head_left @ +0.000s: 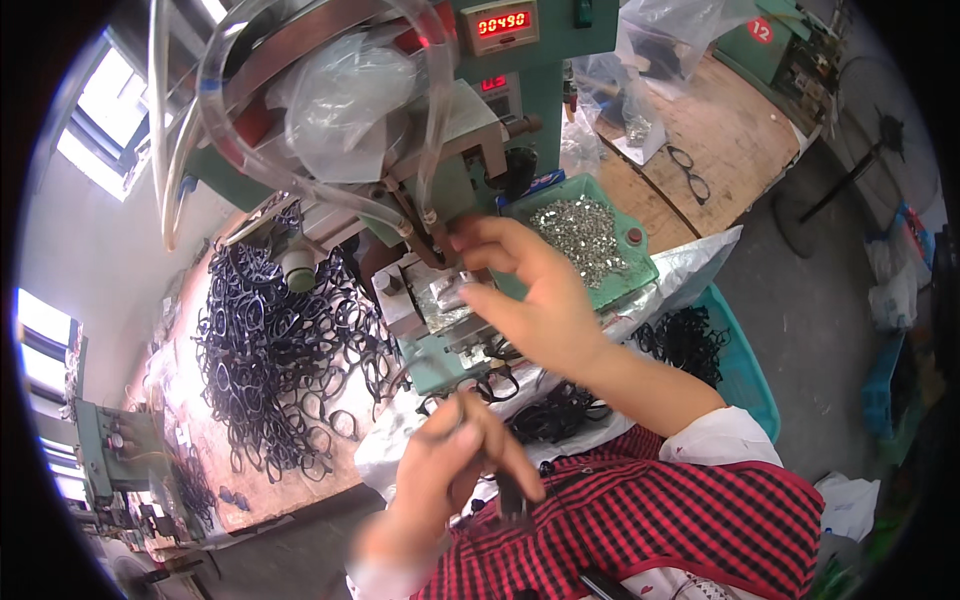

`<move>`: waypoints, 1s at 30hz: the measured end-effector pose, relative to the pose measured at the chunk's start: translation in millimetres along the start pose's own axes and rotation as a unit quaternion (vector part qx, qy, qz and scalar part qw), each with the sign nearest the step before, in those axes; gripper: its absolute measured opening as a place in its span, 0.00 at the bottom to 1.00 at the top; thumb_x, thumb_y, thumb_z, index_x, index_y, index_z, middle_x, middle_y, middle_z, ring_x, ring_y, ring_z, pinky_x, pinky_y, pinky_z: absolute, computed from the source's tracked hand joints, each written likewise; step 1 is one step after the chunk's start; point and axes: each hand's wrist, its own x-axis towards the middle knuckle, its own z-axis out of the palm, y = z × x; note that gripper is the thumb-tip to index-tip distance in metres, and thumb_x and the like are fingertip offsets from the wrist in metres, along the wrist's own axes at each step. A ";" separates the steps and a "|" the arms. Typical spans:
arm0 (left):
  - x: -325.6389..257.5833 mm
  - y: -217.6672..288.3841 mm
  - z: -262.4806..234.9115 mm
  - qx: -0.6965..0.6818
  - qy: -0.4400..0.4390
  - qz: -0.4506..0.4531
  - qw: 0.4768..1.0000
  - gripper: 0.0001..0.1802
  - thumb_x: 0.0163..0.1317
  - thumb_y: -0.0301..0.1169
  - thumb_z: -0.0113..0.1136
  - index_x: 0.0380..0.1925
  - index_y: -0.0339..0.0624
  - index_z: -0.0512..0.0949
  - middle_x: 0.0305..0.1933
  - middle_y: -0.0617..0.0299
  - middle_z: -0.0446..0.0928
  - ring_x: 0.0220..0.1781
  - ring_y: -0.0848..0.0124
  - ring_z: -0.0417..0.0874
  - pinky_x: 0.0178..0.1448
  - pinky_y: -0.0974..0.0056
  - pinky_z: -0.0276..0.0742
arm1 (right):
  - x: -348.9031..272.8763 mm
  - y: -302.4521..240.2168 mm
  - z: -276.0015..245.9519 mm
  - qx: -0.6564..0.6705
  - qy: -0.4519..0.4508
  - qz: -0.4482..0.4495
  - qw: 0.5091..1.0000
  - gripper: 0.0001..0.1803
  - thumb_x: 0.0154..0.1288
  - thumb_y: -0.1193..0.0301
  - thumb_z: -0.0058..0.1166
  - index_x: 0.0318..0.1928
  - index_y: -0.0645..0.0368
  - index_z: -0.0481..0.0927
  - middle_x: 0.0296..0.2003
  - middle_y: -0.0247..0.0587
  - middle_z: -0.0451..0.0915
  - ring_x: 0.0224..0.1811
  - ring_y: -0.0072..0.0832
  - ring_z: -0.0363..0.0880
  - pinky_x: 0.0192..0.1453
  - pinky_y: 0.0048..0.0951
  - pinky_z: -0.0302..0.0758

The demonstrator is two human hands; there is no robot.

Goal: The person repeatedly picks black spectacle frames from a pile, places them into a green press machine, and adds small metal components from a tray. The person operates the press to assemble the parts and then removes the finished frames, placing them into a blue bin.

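Observation:
My right hand (535,290) reaches into the work area of a green bench machine (440,360). Its thumb and fingers are apart, around the metal fixture (447,300) under the tool head (432,245); nothing shows held between them. Lower down, in front of my apron, my left hand (455,460) is closed with bent fingers. A dark eyeglass frame (512,497) sticks out below those fingers, partly hidden and blurred. Beside my right hand, a green tray (632,262) holds many small shiny metal parts (585,240).
A big heap of dark eyeglass frames (260,350) covers the table at the left. More frames lie in a turquoise basket (755,375) at the right. Clear tubes (210,110) and a plastic bag (345,105) hang by the machine. One frame (690,175) lies on the wooden table behind.

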 end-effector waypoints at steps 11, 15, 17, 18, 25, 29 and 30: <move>69.1 -29.3 -43.0 -0.062 0.014 -0.017 0.998 0.13 0.75 0.39 0.44 0.36 0.41 0.67 0.29 0.36 0.81 0.24 0.62 0.82 0.20 0.67 0.75 | -3.2 98.9 -106.5 -0.491 0.054 -0.153 0.856 0.10 0.53 0.72 0.66 0.38 0.54 0.86 0.54 0.51 0.78 0.62 0.50 0.73 0.65 0.45 0.70; 61.1 -22.8 -36.7 -0.056 0.053 -0.023 0.997 0.13 0.72 0.39 0.47 0.33 0.41 0.67 0.25 0.45 0.80 0.26 0.61 0.83 0.32 0.66 0.77 | 26.4 103.3 -92.7 -0.519 -0.059 -0.251 0.815 0.06 0.53 0.74 0.63 0.34 0.56 0.82 0.48 0.49 0.80 0.58 0.48 0.76 0.55 0.44 0.76; 59.3 -27.9 -37.8 -0.054 0.058 -0.053 0.995 0.15 0.73 0.42 0.48 0.37 0.40 0.70 0.31 0.49 0.81 0.29 0.62 0.84 0.31 0.66 0.77 | 40.3 113.1 -101.4 -0.544 -0.062 -0.253 0.797 0.06 0.54 0.75 0.62 0.34 0.58 0.82 0.46 0.49 0.81 0.55 0.48 0.78 0.53 0.43 0.77; 54.1 -28.9 -39.6 -0.087 0.029 -0.074 0.993 0.16 0.73 0.43 0.48 0.38 0.40 0.71 0.33 0.50 0.81 0.31 0.63 0.84 0.32 0.66 0.77 | 44.3 112.7 -108.5 -0.557 -0.045 -0.243 0.793 0.06 0.55 0.75 0.62 0.35 0.60 0.82 0.44 0.49 0.82 0.52 0.48 0.80 0.51 0.42 0.78; -47.2 -3.4 -77.4 0.536 0.402 0.266 0.693 0.07 0.60 0.20 0.67 0.38 0.38 0.81 0.38 0.60 0.83 0.39 0.73 0.81 0.46 0.68 0.77 | 0.5 92.2 -112.9 -0.322 0.138 -0.042 0.936 0.08 0.61 0.77 0.61 0.41 0.63 0.84 0.37 0.42 0.84 0.40 0.30 0.82 0.46 0.28 0.76; -44.1 85.0 -134.5 0.640 0.504 0.311 0.490 0.03 0.60 0.23 0.65 0.34 0.39 0.82 0.35 0.59 0.82 0.38 0.65 0.80 0.46 0.64 0.74 | 3.8 73.6 -91.3 -0.309 0.095 -0.050 0.945 0.07 0.60 0.78 0.61 0.40 0.63 0.85 0.37 0.41 0.85 0.40 0.30 0.82 0.47 0.28 0.75; -33.0 97.9 -156.5 0.701 0.498 0.283 0.425 0.03 0.60 0.27 0.65 0.32 0.41 0.82 0.35 0.60 0.82 0.40 0.60 0.80 0.49 0.61 0.74 | 6.7 66.3 -80.3 -0.308 0.086 -0.051 0.946 0.07 0.60 0.78 0.61 0.40 0.62 0.85 0.37 0.42 0.85 0.41 0.30 0.83 0.47 0.28 0.75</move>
